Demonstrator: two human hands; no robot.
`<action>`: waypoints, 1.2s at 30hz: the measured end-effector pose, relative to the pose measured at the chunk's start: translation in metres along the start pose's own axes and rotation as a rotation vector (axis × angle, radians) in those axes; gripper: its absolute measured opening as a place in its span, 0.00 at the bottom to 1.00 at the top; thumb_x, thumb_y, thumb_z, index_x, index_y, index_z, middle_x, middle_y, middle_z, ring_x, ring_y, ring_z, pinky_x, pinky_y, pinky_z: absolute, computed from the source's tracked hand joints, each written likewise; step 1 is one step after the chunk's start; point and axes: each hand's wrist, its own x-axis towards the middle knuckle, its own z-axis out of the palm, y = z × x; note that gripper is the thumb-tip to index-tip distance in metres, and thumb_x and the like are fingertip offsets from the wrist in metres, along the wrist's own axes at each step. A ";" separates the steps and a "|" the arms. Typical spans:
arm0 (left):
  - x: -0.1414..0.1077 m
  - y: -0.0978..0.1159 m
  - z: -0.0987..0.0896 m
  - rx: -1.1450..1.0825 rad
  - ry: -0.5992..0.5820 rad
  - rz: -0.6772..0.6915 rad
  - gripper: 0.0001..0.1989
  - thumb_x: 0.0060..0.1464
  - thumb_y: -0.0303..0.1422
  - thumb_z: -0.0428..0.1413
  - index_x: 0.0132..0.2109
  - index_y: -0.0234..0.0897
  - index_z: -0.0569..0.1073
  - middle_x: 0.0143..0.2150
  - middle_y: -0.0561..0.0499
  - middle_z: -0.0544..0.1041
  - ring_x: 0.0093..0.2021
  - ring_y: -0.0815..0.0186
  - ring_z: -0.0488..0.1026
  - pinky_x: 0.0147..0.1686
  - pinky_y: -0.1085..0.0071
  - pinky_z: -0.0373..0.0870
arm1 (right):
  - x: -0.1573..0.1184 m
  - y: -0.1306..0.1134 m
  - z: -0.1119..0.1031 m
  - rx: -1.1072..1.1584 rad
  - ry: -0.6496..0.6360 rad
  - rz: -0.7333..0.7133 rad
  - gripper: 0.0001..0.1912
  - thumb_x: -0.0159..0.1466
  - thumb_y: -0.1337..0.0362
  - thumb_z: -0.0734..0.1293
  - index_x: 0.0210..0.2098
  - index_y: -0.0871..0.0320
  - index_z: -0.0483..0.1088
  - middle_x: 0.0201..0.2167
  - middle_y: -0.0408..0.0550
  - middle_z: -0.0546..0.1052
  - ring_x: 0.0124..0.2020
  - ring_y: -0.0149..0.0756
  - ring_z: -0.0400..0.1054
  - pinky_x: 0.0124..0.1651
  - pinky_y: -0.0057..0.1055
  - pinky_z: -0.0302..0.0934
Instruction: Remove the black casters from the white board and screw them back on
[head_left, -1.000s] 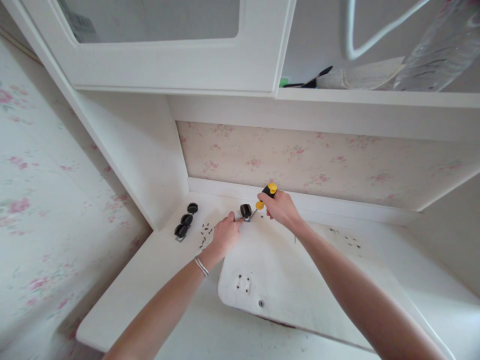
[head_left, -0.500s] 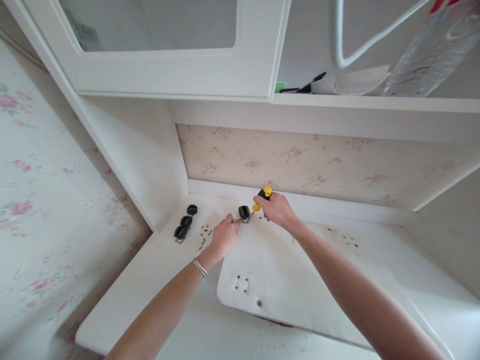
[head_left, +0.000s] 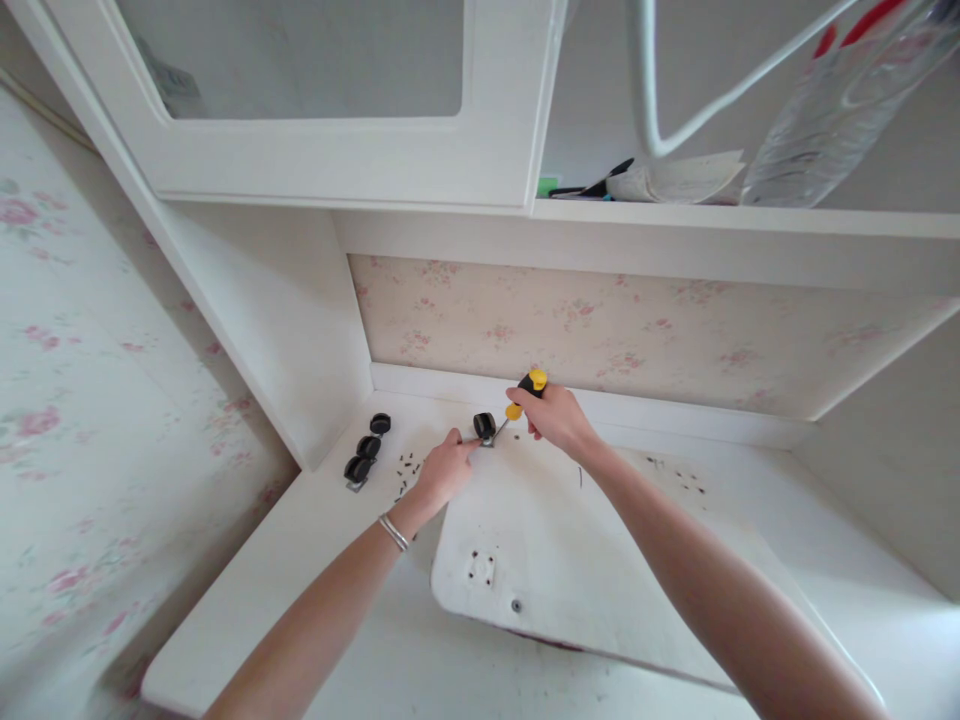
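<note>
Two hands have barely shifted: the right hand stays closed around the screwdriver, so work at the caster seems steady. The left hand reaches that caster just ahead, its grip unclear; three casters lie farther left.

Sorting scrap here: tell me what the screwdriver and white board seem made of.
Screwdriver: smooth yellow and black handle, probably plastic; thin grey shaft, likely metal.
White board: perhaps painted or laminated wood, smooth-faced with dark edge patches.
</note>
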 end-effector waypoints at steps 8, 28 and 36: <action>-0.001 -0.002 0.000 -0.060 0.030 0.008 0.25 0.60 0.23 0.43 0.59 0.48 0.70 0.49 0.45 0.69 0.35 0.65 0.75 0.42 0.69 0.67 | -0.023 0.024 -0.020 0.176 0.090 0.034 0.24 0.60 0.45 0.63 0.19 0.57 0.66 0.16 0.47 0.73 0.17 0.33 0.66 0.23 0.30 0.60; -0.099 -0.106 -0.006 -0.328 0.158 -0.273 0.15 0.58 0.36 0.47 0.43 0.39 0.77 0.46 0.49 0.78 0.47 0.60 0.74 0.51 0.65 0.67 | -0.142 0.080 -0.004 1.098 0.186 0.158 0.16 0.56 0.55 0.72 0.40 0.58 0.74 0.19 0.39 0.62 0.20 0.29 0.57 0.19 0.26 0.53; -0.163 -0.098 0.014 -0.257 0.107 -0.300 0.14 0.61 0.38 0.46 0.44 0.41 0.75 0.43 0.49 0.76 0.37 0.63 0.74 0.42 0.67 0.68 | -0.201 0.102 0.021 1.230 0.194 0.364 0.16 0.54 0.52 0.71 0.37 0.54 0.77 0.15 0.41 0.61 0.17 0.31 0.56 0.15 0.27 0.49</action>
